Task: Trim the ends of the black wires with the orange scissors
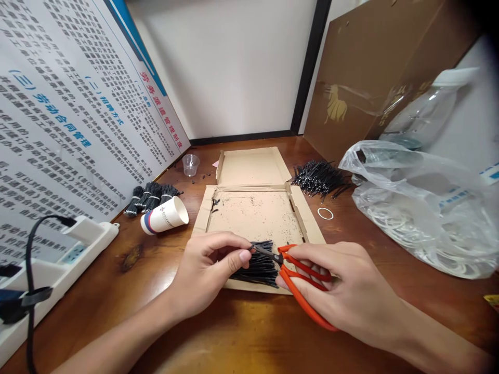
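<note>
My right hand (pixel 331 285) is closed around the red-orange handles of a pair of scissors (pixel 302 283). Their dark blades point left, to the fingertips of my left hand (pixel 214 265). Thumb and forefinger of that hand pinch the end of a thin black piece, mostly hidden by the fingers. Under both hands, a pile of short black cords (pixel 259 270) lies at the near end of an open cardboard box (pixel 249 208). Small dark scraps are scattered over the box's bottom.
Tied black bundles (pixel 150 197) and a tipped paper cup (pixel 166 215) lie left, near a clear plastic cup (pixel 191 165). Loose black cords (pixel 318 177), a white ring (pixel 325 213) and a plastic bag (pixel 421 218) of rings are right. A power strip (pixel 58 280) borders the left.
</note>
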A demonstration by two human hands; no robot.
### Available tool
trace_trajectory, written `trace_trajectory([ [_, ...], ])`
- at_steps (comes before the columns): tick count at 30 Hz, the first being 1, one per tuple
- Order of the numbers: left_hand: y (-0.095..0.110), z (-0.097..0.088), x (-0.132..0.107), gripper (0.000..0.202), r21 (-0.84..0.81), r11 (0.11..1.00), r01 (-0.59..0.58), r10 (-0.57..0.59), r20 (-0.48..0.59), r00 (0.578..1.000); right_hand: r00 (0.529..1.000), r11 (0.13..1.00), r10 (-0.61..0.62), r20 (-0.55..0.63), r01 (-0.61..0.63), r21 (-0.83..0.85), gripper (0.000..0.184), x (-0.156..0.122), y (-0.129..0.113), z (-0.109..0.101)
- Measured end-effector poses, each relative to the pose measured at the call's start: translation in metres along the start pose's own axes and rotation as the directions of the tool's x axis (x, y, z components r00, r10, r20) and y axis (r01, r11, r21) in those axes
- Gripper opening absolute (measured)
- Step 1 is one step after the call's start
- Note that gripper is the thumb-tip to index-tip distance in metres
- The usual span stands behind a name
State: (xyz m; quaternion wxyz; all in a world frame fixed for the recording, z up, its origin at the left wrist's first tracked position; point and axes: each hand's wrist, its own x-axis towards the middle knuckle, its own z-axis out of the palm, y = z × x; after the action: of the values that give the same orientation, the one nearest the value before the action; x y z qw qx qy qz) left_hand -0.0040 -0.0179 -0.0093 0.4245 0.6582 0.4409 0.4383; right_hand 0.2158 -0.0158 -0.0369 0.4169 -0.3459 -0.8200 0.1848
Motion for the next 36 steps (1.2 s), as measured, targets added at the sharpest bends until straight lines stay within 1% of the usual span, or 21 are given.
trace_trajectory([
  [7, 0.0002, -0.0003, 0.0005, 0.006, 0.000, 1.000, 0.003, -0.003, 0.000, 1.000, 1.000, 1.000, -0.015, 0.006, 0.015, -0.003, 0.003, 0.0001, 0.0012, -0.0001],
  [9, 0.0003, -0.0004, 0.0004, 0.006, 0.009, 1.000, 0.006, -0.006, 0.001, 1.000, 1.000, 0.999, -0.028, -0.002, 0.028, -0.017, 0.001, 0.0005, 0.0017, 0.0002],
  [14, 0.0004, -0.0003, 0.0001, 0.007, 0.017, 1.000, 0.019, -0.019, 0.001, 1.000, 0.997, 0.995, -0.075, -0.037, 0.072, -0.063, 0.006, 0.0014, 0.0004, 0.0000],
  [19, 0.0007, -0.0002, -0.0006, 0.008, 0.015, 1.000, 0.018, -0.018, 0.007, 1.000, 0.993, 0.987, -0.109, -0.047, 0.103, -0.121, 0.008, 0.0024, -0.0010, -0.0010],
  [30, 0.0022, -0.0010, 0.0014, 0.010, 0.058, 0.998, 0.019, -0.019, 0.009, 1.000, 0.993, 0.973, -0.116, -0.033, 0.106, -0.207, 0.011, 0.0027, -0.0014, -0.0032],
  [34, 0.0026, -0.0013, 0.0009, 0.010, 0.080, 0.997, 0.016, -0.017, 0.010, 1.000, 0.994, 0.983, -0.094, -0.062, 0.083, -0.162, 0.005, 0.0030, -0.0016, -0.0050],
  [36, 0.0025, -0.0015, 0.0006, 0.011, 0.083, 0.996, 0.010, -0.010, 0.011, 1.000, 0.996, 0.990, -0.075, -0.056, 0.068, -0.125, 0.003, 0.0028, -0.0012, -0.0055],
])
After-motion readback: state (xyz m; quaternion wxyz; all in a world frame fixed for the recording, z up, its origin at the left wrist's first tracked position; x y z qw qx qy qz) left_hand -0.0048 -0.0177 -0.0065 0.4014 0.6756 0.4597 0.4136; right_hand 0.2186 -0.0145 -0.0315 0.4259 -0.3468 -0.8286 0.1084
